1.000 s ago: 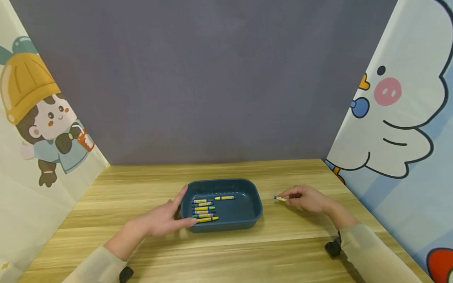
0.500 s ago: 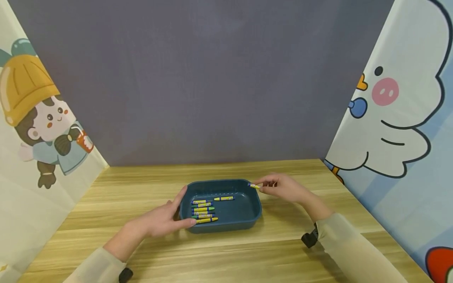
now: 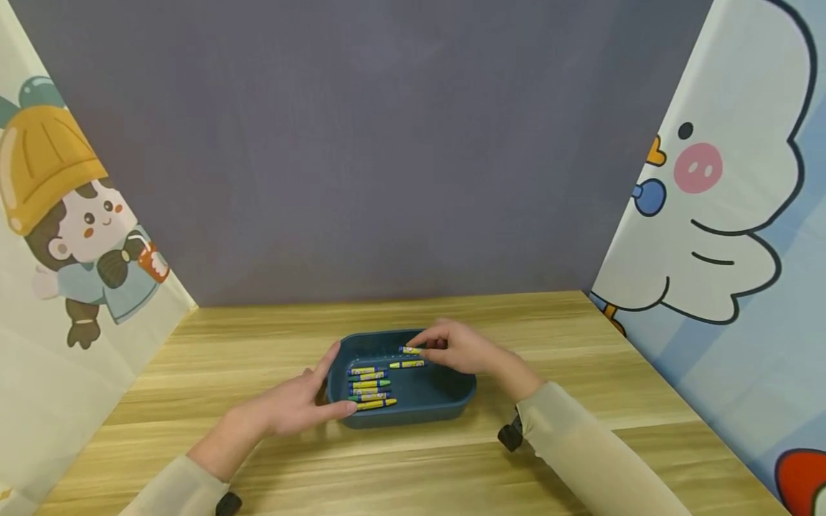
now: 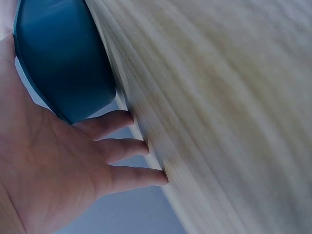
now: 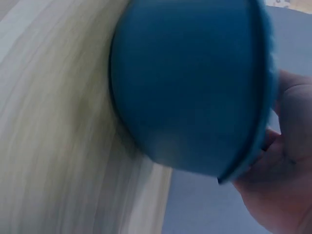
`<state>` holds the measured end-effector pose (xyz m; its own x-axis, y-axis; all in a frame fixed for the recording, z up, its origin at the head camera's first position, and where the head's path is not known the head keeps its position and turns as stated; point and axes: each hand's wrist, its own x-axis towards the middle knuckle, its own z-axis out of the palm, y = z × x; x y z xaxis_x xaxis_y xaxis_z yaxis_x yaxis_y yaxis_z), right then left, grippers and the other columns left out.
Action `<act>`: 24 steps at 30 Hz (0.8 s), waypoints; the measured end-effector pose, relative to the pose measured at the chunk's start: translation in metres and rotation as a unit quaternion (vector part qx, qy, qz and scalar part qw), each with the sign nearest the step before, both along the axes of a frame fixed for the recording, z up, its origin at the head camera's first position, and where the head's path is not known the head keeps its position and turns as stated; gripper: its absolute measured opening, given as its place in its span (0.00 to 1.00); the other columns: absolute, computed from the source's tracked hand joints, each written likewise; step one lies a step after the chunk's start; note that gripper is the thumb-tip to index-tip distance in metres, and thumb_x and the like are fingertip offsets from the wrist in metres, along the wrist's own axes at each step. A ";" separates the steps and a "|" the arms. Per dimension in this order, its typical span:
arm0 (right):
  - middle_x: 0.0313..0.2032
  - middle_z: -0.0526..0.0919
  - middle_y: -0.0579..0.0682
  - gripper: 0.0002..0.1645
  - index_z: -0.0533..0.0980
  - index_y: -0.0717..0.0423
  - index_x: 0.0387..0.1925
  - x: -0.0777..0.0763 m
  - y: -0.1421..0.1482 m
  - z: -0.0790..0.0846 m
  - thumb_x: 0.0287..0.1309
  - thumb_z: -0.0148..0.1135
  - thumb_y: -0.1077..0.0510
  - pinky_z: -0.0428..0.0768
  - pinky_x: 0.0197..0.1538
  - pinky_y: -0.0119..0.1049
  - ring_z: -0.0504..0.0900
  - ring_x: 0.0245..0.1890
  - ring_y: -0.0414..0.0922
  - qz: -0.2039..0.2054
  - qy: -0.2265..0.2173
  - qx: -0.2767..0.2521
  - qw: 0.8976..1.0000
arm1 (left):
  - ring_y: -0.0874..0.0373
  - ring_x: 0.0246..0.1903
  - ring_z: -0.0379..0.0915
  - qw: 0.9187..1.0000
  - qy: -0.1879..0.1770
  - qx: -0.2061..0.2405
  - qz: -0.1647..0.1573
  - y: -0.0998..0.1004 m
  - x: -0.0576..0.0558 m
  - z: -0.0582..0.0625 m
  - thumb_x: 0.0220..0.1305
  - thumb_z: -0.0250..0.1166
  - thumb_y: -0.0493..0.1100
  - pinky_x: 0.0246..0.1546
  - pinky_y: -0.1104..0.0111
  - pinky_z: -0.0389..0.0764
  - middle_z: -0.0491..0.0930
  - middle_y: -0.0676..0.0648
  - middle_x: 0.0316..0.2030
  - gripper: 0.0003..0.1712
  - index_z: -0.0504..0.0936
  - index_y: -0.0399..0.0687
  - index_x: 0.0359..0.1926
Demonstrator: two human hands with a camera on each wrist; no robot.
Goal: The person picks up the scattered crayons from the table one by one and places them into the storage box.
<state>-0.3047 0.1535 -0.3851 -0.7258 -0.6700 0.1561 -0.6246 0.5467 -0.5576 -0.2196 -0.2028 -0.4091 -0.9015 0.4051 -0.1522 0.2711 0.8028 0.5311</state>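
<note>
A dark teal plastic box (image 3: 413,417) stands on the table, also visible from its side in both wrist views. My left hand (image 3: 290,407) touches the box's left end, thumb at the near corner and index finger at the far one; its other fingers (image 4: 126,148) lie straight at the table surface. Between thumb and fingertips, my right hand (image 3: 466,350) pinches a crayon (image 3: 409,350) in a yellow and blue wrapper over the far part of the box. Just below it a single crayon (image 3: 408,365) lies inside. Several crayons (image 3: 369,384) form a column at the left. The box wall hides the fingertips in the right wrist view.
The wood-grain table (image 3: 361,473) extends around the box on every side. A grey panel (image 3: 387,158) rises behind it. Walls with printed cartoon figures close in the left (image 3: 77,229) and right (image 3: 723,201) sides.
My right hand has lifted the crayon from the table on the right and carried it leftward over the rim into the box. The left hand and the box stay in place.
</note>
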 end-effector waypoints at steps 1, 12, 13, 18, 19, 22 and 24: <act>0.42 0.81 0.45 0.16 0.89 0.43 0.61 -0.001 -0.003 -0.002 0.79 0.66 0.55 0.76 0.39 0.33 0.74 0.34 0.37 0.003 0.003 0.008 1.000 | 0.15 0.78 0.55 1.000 -0.001 0.002 0.000 0.000 0.000 -0.001 0.72 0.63 0.78 0.75 0.28 0.65 0.68 0.20 0.75 0.69 0.29 0.58 0.91; 0.44 0.82 0.41 0.17 0.88 0.39 0.62 0.001 -0.023 -0.016 0.79 0.66 0.54 0.78 0.41 0.35 0.75 0.35 0.36 -0.004 0.031 0.076 0.997 | 0.16 0.77 0.58 1.000 0.000 0.007 -0.005 0.001 -0.001 -0.003 0.72 0.63 0.77 0.73 0.28 0.68 0.68 0.17 0.74 0.69 0.31 0.55 0.91; 0.44 0.82 0.41 0.17 0.88 0.38 0.62 0.001 -0.024 -0.018 0.79 0.66 0.54 0.78 0.41 0.35 0.74 0.35 0.36 -0.005 0.036 0.083 0.996 | 0.16 0.77 0.58 1.000 -0.001 0.007 -0.005 0.000 -0.001 -0.003 0.72 0.63 0.77 0.73 0.28 0.68 0.67 0.17 0.74 0.69 0.31 0.55 0.91; 0.45 0.82 0.40 0.16 0.88 0.34 0.62 0.002 -0.028 -0.022 0.80 0.65 0.51 0.76 0.41 0.36 0.74 0.35 0.37 -0.023 0.062 0.119 0.991 | 0.16 0.77 0.59 1.000 0.003 0.007 -0.008 -0.001 -0.001 -0.001 0.73 0.64 0.76 0.73 0.29 0.69 0.69 0.17 0.73 0.69 0.31 0.54 0.91; 0.44 0.82 0.39 0.16 0.88 0.33 0.62 0.002 -0.028 -0.023 0.80 0.66 0.50 0.76 0.41 0.36 0.73 0.35 0.37 -0.028 0.068 0.128 0.989 | 0.16 0.77 0.60 1.000 0.006 0.006 -0.009 -0.001 -0.001 -0.001 0.73 0.64 0.76 0.73 0.29 0.70 0.69 0.17 0.73 0.68 0.31 0.54 0.91; 0.43 0.82 0.39 0.16 0.88 0.31 0.62 0.002 -0.030 -0.024 0.80 0.66 0.49 0.75 0.41 0.37 0.72 0.35 0.38 -0.036 0.085 0.158 0.983 | 0.17 0.76 0.62 1.000 0.010 0.004 -0.010 -0.001 0.000 0.000 0.73 0.63 0.76 0.73 0.30 0.70 0.68 0.17 0.73 0.68 0.31 0.54 0.91; 0.43 0.82 0.39 0.16 0.88 0.31 0.61 0.002 -0.031 -0.024 0.79 0.67 0.49 0.75 0.41 0.37 0.73 0.36 0.38 -0.036 0.095 0.175 0.979 | 0.18 0.76 0.62 1.000 0.012 0.002 -0.009 -0.001 0.001 0.000 0.73 0.63 0.76 0.73 0.30 0.70 0.67 0.17 0.74 0.68 0.30 0.55 0.91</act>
<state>-0.3023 0.1223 -0.4090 -0.7534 -0.6545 0.0631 -0.6516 0.7301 -0.2058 -0.2189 -0.2042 -0.4088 -0.8973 0.4222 -0.1289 0.2982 0.7950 0.5282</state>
